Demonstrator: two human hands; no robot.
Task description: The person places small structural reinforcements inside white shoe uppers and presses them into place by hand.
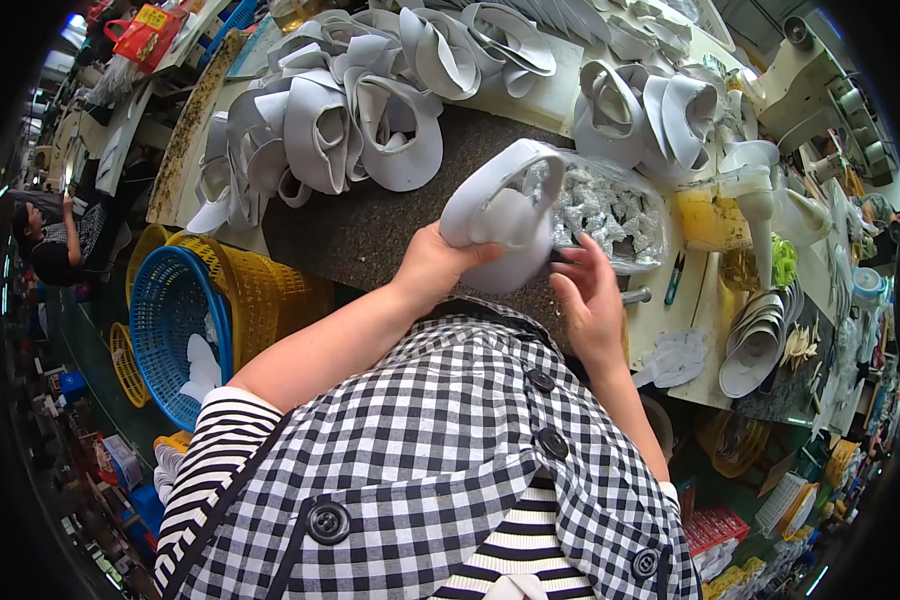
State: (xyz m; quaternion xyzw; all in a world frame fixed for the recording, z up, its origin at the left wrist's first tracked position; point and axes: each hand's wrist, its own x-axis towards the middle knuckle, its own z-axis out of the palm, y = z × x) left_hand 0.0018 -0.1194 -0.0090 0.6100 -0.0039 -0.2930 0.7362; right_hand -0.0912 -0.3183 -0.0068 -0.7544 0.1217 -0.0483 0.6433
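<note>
Near side, dark worktop (342, 240): left hand (437, 264) pinching white shoe upper (511, 215); right hand (592, 302) half-curled, fingers' hold unclear. Slack left grip could drop upper.

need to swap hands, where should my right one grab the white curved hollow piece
Probably the upper right edge of the white curved hollow piece, right hand from the right: that edge stands clear of both hands, while the left hand grips the lower left.
</note>
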